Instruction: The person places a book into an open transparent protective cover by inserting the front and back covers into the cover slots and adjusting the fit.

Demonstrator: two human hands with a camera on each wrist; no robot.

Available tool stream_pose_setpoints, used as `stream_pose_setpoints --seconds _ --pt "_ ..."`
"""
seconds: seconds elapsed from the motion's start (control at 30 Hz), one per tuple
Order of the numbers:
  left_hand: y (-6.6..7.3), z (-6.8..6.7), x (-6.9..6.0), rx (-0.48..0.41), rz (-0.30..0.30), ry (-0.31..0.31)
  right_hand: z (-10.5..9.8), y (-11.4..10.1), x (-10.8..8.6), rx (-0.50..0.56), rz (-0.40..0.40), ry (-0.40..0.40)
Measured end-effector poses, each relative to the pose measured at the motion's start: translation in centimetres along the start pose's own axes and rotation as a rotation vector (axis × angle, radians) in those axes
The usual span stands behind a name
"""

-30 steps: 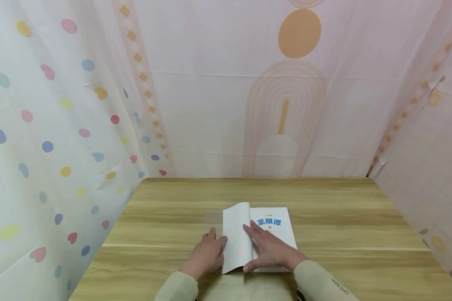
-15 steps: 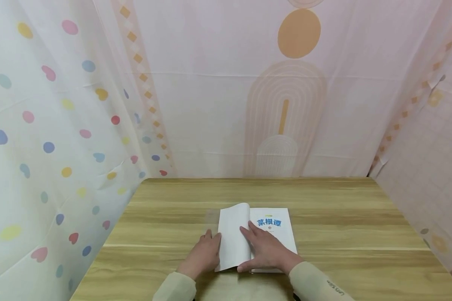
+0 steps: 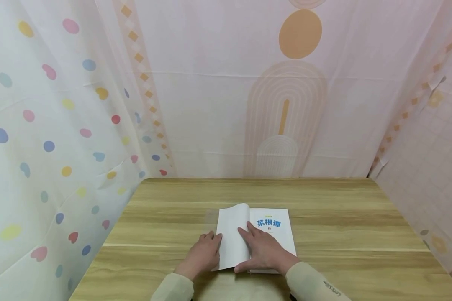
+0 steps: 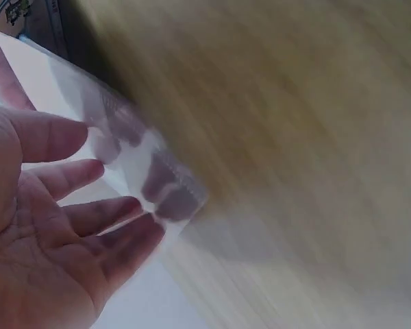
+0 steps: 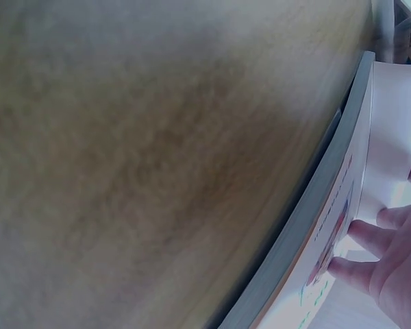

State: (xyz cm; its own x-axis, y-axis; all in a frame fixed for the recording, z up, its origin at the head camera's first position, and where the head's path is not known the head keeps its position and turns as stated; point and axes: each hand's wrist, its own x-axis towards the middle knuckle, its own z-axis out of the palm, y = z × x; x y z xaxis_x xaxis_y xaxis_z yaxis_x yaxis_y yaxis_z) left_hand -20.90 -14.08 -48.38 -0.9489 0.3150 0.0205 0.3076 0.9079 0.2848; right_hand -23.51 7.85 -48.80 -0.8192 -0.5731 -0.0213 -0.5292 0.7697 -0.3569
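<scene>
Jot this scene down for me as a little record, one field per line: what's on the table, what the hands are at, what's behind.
Object: an open book
Left side: a plain white leaf, curved near the fold
Right side: a white page with blue characters
Left hand: at the leaf's outer edge
Right hand: fingers spread, over the leaf and the title page
Surface: wood-grain table
Backdrop: patterned cloth

Patterned curtains (image 3: 211,104) around wooden table (image 3: 342,225)
</scene>
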Motion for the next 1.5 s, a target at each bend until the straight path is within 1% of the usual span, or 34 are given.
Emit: stream_pose_setpoints --seconds 0.07,0.13,0.2,0.3,0.4,0.57,0.8,1.1,1.27,1.37,1.5 --pt "-0.2 0.1 0.1 -0.04 -0.03 0.014 0.1 0.0 0.0 -0.007 -0.001 0.005" --pt "-0.3 0.2 0.3 -0.097 -0.074 0.012 0.1 -0.1 0.0 -0.013 -0.003 0.011" --pt "-0.4 0.2 0.5 -0.155 -0.113 -0.006 0.2 -0.1 0.0 -0.018 -0.002 0.015" --pt "-0.6 0.2 0.6 -0.185 -0.135 -0.04 0.2 -0.1 0.0 -0.021 -0.001 0.016" --pt "-0.7 0.1 0.6 -0.192 -0.131 -0.051 0.3 -0.2 0.0 -0.03 0.0 0.015" --pt "-0.6 -0.1 0.6 -0.188 -0.114 -0.044 0.3 -0.4 0.0 -0.042 0.007 0.011" --pt "-0.6 -0.1 0.5 -0.187 -0.11 -0.036 0.5 -0.8 0.0 -0.053 0.015 0.007" --pt "-0.9 0.0 0.5 -0.183 -0.068 -0.007 0.8 -1.1 0.3 -0.081 0.014 -0.002" --pt "-0.9 0.0 0.6 -0.184 -0.045 -0.003 1.1 -1.5 0.6 -0.127 0.014 0.0" --pt "-0.9 0.0 0.6 -0.184 -0.04 0.003 1.1 -1.7 0.7 -0.148 0.019 0.0" --pt "-0.8 -0.1 0.6 -0.179 -0.032 0.017 1.0 -1.9 0.9 -0.145 0.023 -0.005"
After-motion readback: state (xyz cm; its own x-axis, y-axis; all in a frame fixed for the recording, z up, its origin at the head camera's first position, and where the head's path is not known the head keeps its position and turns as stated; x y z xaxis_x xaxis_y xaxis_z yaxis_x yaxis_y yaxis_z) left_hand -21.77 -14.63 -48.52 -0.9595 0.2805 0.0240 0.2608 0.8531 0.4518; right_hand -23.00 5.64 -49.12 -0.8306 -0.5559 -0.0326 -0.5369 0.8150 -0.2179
